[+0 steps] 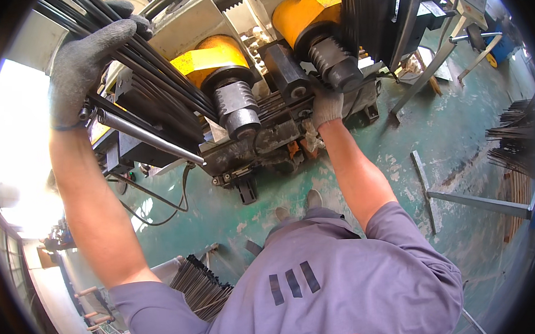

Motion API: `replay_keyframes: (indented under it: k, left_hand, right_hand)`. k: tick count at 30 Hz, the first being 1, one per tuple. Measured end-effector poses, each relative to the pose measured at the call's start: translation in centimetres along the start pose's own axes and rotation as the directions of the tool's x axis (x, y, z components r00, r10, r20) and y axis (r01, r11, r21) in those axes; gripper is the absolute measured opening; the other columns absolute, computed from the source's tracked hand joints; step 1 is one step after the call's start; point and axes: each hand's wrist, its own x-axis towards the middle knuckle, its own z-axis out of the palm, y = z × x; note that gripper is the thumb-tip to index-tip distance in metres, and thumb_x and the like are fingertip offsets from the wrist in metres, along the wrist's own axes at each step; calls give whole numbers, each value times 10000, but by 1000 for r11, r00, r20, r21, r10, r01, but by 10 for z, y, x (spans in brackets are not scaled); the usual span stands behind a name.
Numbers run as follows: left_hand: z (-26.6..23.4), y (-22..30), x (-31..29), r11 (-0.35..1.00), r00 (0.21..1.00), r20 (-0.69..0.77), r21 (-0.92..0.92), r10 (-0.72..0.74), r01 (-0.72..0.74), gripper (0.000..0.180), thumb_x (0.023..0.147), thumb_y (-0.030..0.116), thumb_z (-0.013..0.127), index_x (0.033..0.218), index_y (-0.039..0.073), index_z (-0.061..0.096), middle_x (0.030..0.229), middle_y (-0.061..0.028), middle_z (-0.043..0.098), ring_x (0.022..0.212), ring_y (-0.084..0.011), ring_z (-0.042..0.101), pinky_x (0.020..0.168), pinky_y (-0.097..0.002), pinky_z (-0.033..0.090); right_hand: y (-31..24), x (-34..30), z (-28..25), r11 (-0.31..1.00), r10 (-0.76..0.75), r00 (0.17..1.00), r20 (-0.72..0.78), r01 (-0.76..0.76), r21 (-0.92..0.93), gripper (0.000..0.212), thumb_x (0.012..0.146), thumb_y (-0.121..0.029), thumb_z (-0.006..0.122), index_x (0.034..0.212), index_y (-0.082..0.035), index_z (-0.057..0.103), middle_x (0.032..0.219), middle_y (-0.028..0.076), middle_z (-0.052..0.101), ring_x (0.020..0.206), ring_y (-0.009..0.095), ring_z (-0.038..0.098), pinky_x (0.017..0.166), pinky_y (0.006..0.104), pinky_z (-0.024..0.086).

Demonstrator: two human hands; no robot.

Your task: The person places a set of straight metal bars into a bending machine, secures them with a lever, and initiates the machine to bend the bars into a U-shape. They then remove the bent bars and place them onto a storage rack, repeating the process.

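At the upper left, my left hand (86, 61) in a dark grey glove is closed round a bunch of thin black metal rods (160, 73). The rods slant down to the right, beside a yellow hexagonal housing (210, 58). My right hand (326, 105), in a lighter knit glove, reaches in at the front of the machine between a black block (285, 72) and a ribbed dark roller (335, 63). Its fingers are hidden there. Another ribbed steel roller (237, 105) sits below the left yellow housing.
A bright spring-wrapped bar (148, 137) sticks out near my left wrist. Black cables (173, 208) loop beside the machine. More rods (202, 285) lie stacked at lower left, others (516, 136) at far right. A grey metal stand (478, 203) is on the green floor.
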Motion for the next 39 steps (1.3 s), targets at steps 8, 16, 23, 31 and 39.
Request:
replay_keyframes:
  k: [8, 16, 23, 31, 39]
  left_hand:
    - [-7, -9, 5, 987, 998, -57, 162, 26, -17, 568, 856, 315, 856, 1283, -22, 692, 1039, -174, 789, 981, -291, 783, 1034, -447, 575]
    - [-6, 5, 4, 997, 996, 77, 70, -38, 33, 369, 978, 188, 723, 1296, 1, 708, 1084, -117, 796, 995, -206, 768, 957, -323, 596]
    - [14, 39, -35, 989, 981, -171, 135, 87, -65, 363, 948, 213, 746, 1250, 22, 683, 1078, -120, 768, 979, -231, 746, 915, -372, 594]
    - [117, 70, -214, 969, 958, -271, -201, 89, -146, 308, 979, 162, 622, 1218, -32, 620, 1056, -134, 682, 1012, -273, 666, 1013, -416, 494]
    - [333, 40, -304, 622, 934, -15, -750, -357, 226, 254, 902, 94, 639, 1142, 13, 615, 1014, -158, 666, 960, -310, 663, 962, -450, 523]
  right_hand:
    - [-25, -4, 4, 974, 162, 987, -14, -157, 165, 271, 890, -121, 790, 1116, 24, 754, 1096, 128, 768, 983, 237, 728, 848, 384, 556]
    - [-11, -1, 5, 971, 225, 974, -24, -222, 86, 297, 913, -171, 750, 1123, 38, 748, 1091, 161, 771, 970, 242, 724, 871, 385, 541]
    - [-59, -25, -6, 897, 292, 955, -44, -257, 359, 242, 912, -105, 765, 1116, 24, 761, 1014, 66, 767, 910, 174, 689, 841, 345, 527]
    - [-116, -143, -177, 913, 333, 925, -181, -268, 309, 106, 970, -52, 699, 1059, 6, 704, 930, 71, 754, 822, 156, 708, 787, 323, 570]
    - [-236, -229, -525, 949, -129, 688, -714, -123, -290, 60, 1055, -123, 661, 1049, -63, 663, 785, -10, 654, 636, 108, 605, 562, 297, 499]
